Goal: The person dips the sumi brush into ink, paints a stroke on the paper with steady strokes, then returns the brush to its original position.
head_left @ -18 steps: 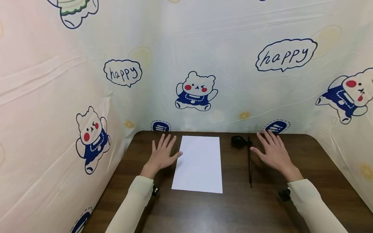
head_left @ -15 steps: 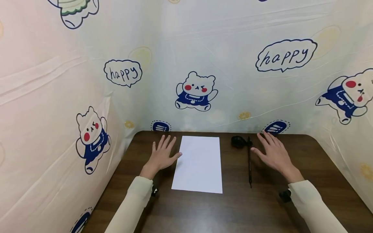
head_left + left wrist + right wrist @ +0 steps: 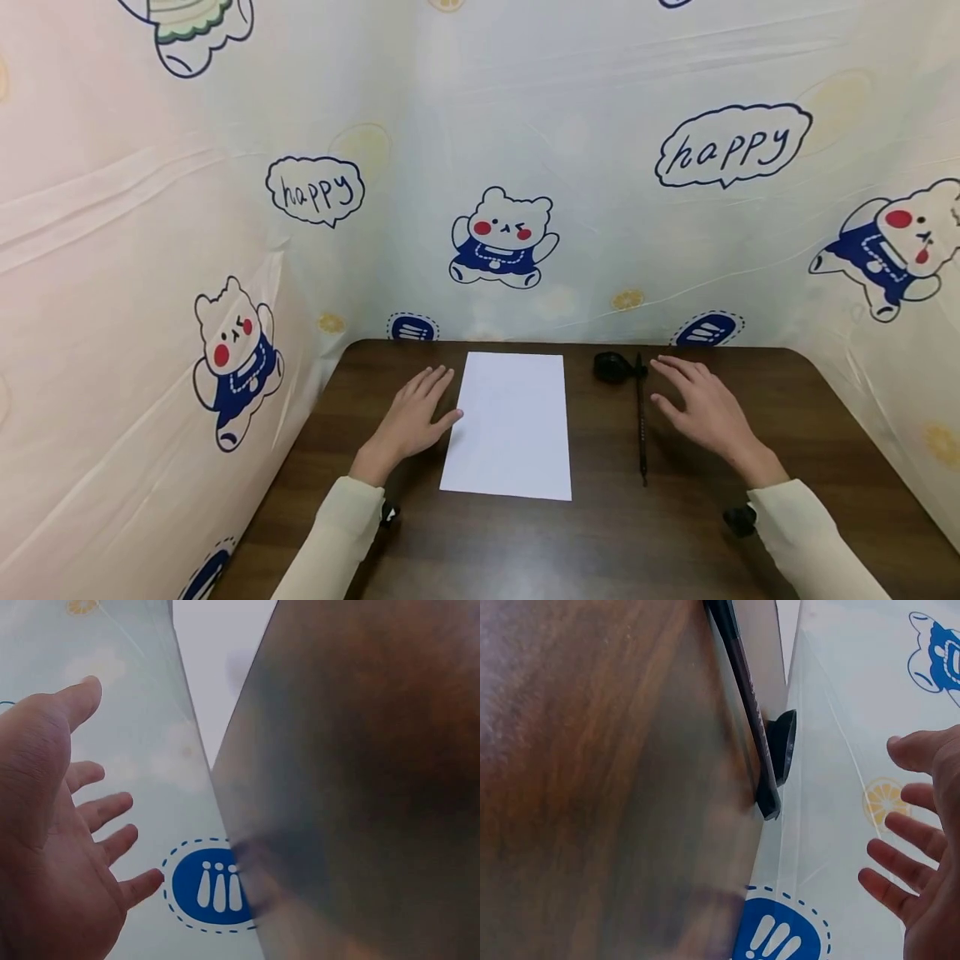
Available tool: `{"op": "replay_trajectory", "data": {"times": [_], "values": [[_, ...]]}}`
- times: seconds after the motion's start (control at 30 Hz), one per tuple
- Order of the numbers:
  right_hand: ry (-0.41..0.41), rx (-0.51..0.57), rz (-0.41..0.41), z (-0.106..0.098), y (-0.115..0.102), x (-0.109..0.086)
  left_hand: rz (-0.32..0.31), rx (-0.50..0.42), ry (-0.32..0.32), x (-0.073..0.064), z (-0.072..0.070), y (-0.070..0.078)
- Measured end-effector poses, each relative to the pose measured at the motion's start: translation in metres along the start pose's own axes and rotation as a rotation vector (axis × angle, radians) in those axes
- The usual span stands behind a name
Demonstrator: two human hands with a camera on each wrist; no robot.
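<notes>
A blank white sheet of paper (image 3: 510, 429) lies on the brown wooden table. Beside its left edge hovers my left hand (image 3: 408, 421), fingers loosely extended and thumb tip overlapping the sheet's edge in the head view. To the right of the paper lies a slim black pen-like stick (image 3: 642, 433), its far end at a small rounded black dish (image 3: 612, 367). Just right of that stick is my right hand (image 3: 705, 408), fingers relaxed and slightly bent, holding nothing. Both wrist views show the bare left palm (image 3: 60, 825) and right palm (image 3: 937, 855) with nothing in them.
A pale printed cloth (image 3: 510, 125) with cartoon bears hangs behind the table and along both sides. The wooden tabletop (image 3: 525, 550) has rounded far corners, and its far edge meets the cloth.
Both hands have drawn back slightly toward the person. Their fingers are less spread, and the right fingers bend a little more. The paper, stick and dish lie as before.
</notes>
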State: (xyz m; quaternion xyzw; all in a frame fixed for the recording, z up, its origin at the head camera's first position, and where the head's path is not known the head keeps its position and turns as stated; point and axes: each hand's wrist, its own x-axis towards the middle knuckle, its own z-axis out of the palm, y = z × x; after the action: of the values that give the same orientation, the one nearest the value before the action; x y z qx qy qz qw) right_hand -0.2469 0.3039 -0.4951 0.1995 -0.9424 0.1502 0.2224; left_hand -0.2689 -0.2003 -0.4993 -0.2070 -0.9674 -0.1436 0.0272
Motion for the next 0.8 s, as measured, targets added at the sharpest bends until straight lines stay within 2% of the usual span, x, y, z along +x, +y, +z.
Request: {"op": "replay_trajectory", "data": {"times": [0.13, 0.3, 0.4, 0.63, 0.8], "values": [[0.011, 0.017, -0.041, 0.003, -0.003, -0.005, 0.016, -0.019, -0.017, -0.01, 0.007, 0.002], [-0.02, 0.031, -0.049, 0.007, -0.002, -0.01, -0.003, -0.051, -0.064, -0.015, 0.018, 0.006], [-0.067, 0.043, -0.041, 0.011, -0.002, -0.013, -0.009, -0.06, -0.097, -0.016, 0.024, 0.006], [-0.237, 0.081, 0.01, 0.024, -0.002, -0.016, -0.019, -0.07, -0.195, -0.013, 0.035, 0.009], [-0.282, 0.086, 0.005, 0.03, -0.003, -0.018, -0.035, -0.097, -0.238, -0.013, 0.036, 0.014]]}}
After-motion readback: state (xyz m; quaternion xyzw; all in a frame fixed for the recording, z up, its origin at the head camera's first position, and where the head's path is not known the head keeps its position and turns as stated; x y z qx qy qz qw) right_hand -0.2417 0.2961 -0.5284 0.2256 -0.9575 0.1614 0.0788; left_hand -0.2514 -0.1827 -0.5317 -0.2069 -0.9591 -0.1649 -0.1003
